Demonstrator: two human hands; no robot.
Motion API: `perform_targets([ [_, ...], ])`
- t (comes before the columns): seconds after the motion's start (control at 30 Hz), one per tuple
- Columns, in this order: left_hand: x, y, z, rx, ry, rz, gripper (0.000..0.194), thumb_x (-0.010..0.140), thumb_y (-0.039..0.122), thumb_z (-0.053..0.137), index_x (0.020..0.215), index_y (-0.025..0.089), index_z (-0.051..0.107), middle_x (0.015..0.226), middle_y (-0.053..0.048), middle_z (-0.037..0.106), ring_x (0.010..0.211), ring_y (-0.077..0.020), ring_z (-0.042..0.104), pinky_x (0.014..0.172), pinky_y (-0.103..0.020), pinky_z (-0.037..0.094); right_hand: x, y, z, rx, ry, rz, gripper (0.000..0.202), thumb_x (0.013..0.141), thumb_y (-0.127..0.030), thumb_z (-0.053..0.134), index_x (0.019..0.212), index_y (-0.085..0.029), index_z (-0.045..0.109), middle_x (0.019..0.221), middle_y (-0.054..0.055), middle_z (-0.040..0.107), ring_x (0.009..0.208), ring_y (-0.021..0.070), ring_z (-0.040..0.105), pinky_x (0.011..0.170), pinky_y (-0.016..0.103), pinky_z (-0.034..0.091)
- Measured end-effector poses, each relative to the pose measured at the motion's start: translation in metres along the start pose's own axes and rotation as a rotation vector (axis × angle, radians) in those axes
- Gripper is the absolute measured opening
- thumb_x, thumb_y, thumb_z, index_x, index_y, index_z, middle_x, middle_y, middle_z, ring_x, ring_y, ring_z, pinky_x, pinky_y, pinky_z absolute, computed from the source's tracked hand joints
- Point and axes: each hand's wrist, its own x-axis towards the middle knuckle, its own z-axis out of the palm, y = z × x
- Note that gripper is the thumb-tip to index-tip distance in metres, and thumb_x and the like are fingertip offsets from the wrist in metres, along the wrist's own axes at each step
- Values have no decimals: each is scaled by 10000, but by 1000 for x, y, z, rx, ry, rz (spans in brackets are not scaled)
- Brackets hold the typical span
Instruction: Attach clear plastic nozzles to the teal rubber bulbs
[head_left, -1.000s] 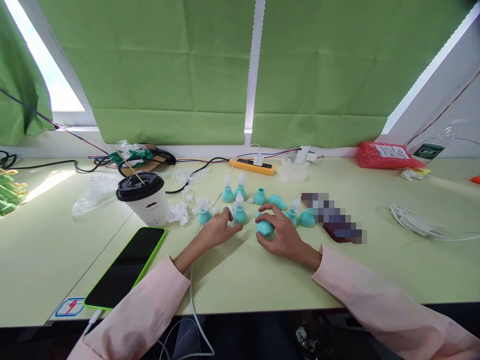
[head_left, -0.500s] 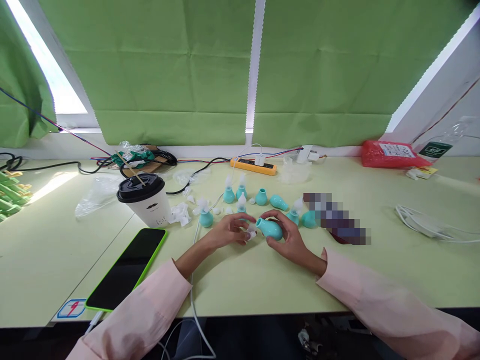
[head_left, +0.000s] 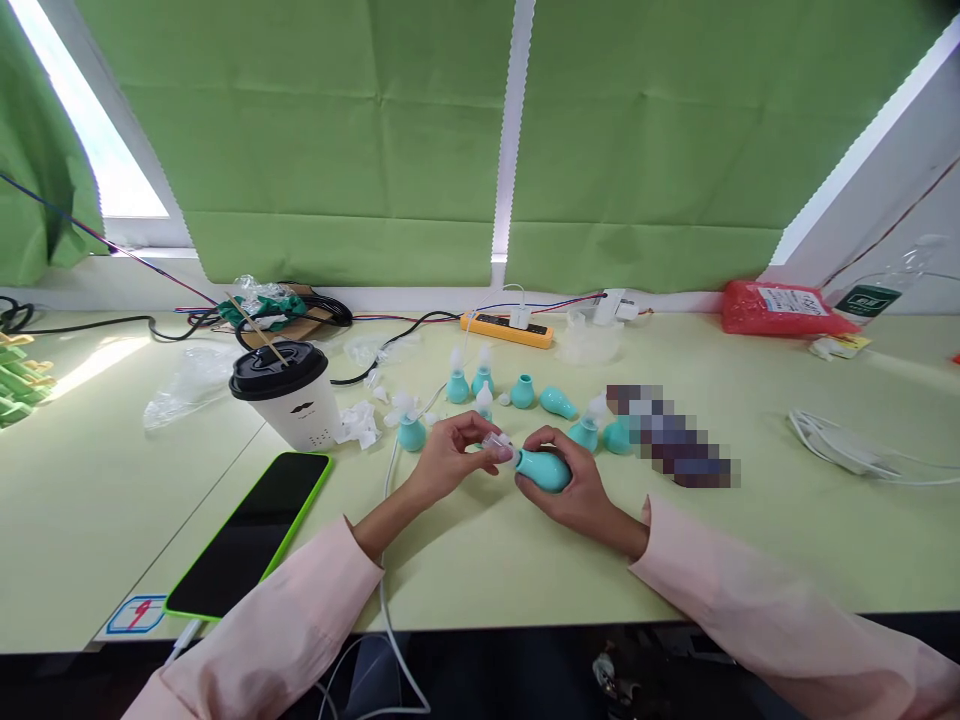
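In my right hand lies a turquoise rubber bulb, its narrow neck pointing left. Between thumb and fingers my left hand pinches a clear plastic nozzle, its end right at the bulb's mouth; whether it has entered the neck I cannot tell. Behind my hands stand several like bulbs with clear tips, among them one at the left and one at the right. An upright bulb without a tip stands beside a bulb lying on its side.
Left of my hands are a black-lidded paper cup, crumpled white scraps and a green-edged phone. A yellow power strip lies at the back. To the right are a blurred-out object, a coiled white cable and a red package.
My left hand has lifted the clear nozzle up to the bulb's mouth, its thumb now on top. The bulb in my right hand has turned slightly, its neck more level.
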Motion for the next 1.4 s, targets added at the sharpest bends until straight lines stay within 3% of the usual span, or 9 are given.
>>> perform_targets([
  [0.23,0,-5,5,-80,21,10,280,627,309,620,661,147,394,639,30,473,482,-44,440,368,-171,409,-5,8,7,-148,31,-53,198,689,-273,520,839,-214,405,731,12,528,653,145,530,589,276,435],
  [0.47,-1,-2,0,-33,-94,-103,311,628,330,616,764,167,389,537,57,457,464,-65,442,402,-207,433,-5,10,4,-323,-38,-170,183,727,-258,472,873,-210,373,697,11,494,574,136,513,518,259,408],
  [0.6,-3,-2,2,56,-228,-178,266,721,410,484,831,181,407,482,77,365,393,-44,339,339,-151,267,-2,13,0,-326,-27,-203,208,705,-271,492,871,-210,383,695,5,506,565,131,521,496,243,400],
  [0.7,-5,-7,7,207,-129,-57,280,785,429,359,664,177,371,483,74,284,398,-41,271,379,-174,230,-1,12,0,-303,-41,-196,205,682,-257,503,848,-209,392,674,-5,511,541,119,515,484,230,394],
  [0.83,-9,-11,12,625,73,105,372,839,392,213,590,175,385,518,25,388,482,-93,372,479,-235,289,-5,4,6,-260,-93,-141,193,668,-239,504,813,-215,379,651,-15,505,513,111,493,480,225,392],
  [0.93,-10,-12,13,845,114,121,411,852,360,165,593,180,429,483,11,422,462,-117,397,503,-262,291,-11,3,12,-294,-100,-133,189,681,-226,490,827,-213,371,671,-4,515,533,122,503,487,232,392],
  [1.17,-11,-18,14,909,154,105,446,855,361,153,568,177,441,489,-22,484,471,-131,450,499,-267,311,-16,14,17,-423,-106,-333,194,716,-159,436,892,-199,364,733,34,532,668,165,542,553,265,408],
  [1.23,-12,-19,15,941,154,128,436,857,346,144,584,176,438,507,-28,496,474,-132,454,507,-268,320,-14,11,17,-354,-94,-259,199,690,-159,462,860,-203,369,714,18,521,629,151,529,535,255,401],
  [1.4,-13,-19,16,1038,135,166,380,854,303,142,638,174,426,524,-33,512,466,-134,464,494,-262,330,-6,-6,15,-4,-138,88,211,618,-169,527,754,-208,371,653,-35,471,561,106,471,501,220,377],
])
